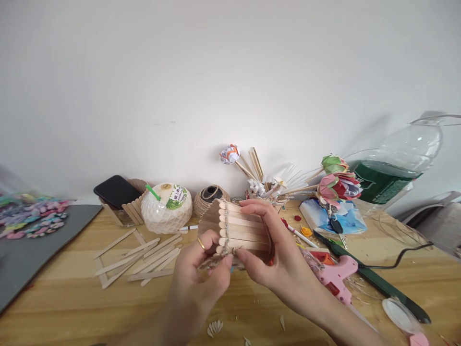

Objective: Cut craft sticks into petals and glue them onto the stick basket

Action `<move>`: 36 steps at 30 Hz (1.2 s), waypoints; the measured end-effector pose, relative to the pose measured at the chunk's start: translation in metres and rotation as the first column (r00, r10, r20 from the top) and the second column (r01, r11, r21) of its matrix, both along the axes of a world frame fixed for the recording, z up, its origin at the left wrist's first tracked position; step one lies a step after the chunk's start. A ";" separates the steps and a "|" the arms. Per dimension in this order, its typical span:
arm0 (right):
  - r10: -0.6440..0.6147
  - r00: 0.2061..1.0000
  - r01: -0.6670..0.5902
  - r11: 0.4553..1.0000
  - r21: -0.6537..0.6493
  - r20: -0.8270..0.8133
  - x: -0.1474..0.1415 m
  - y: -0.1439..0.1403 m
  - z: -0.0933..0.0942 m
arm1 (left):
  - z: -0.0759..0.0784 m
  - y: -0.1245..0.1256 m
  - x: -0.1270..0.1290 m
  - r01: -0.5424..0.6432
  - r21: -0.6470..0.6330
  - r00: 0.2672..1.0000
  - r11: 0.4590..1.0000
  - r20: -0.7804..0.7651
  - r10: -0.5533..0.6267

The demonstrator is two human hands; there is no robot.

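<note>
Between my two hands I see a small holder made of popsicle sticks (pixel 245 227), raised above the wooden table and tilted on its side. A thin cord or bead trim runs along its rounded stick ends. My left hand (pixel 203 271), with a gold ring, grips the near left edge, thumb pressed at the trim. Wrapped over the right side is my right hand (pixel 273 250), its thumb low on the sticks and its fingers along the top. The holder's far side and part of its underside are hidden.
Loose popsicle sticks (pixel 147 259) lie left. Behind them stand a coconut (pixel 166 211), a phone (pixel 117 191) and a twine roll (pixel 212 196). To the right are a pink glue gun (pixel 336 276), paper flowers (pixel 338 185), a plastic bottle (pixel 392 168) and a dark green strip-shaped tool (pixel 385 283).
</note>
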State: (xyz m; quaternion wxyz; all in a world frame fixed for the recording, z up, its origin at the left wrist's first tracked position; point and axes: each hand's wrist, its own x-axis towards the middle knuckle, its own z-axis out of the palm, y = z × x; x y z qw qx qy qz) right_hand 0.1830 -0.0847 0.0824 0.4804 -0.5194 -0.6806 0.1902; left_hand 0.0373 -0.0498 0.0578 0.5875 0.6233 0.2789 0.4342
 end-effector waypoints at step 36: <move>0.009 0.997 -0.014 0.998 -0.065 -0.076 -0.001 0.001 0.000 | -0.002 0.002 0.003 -0.100 0.038 0.995 0.994 -0.016 0.100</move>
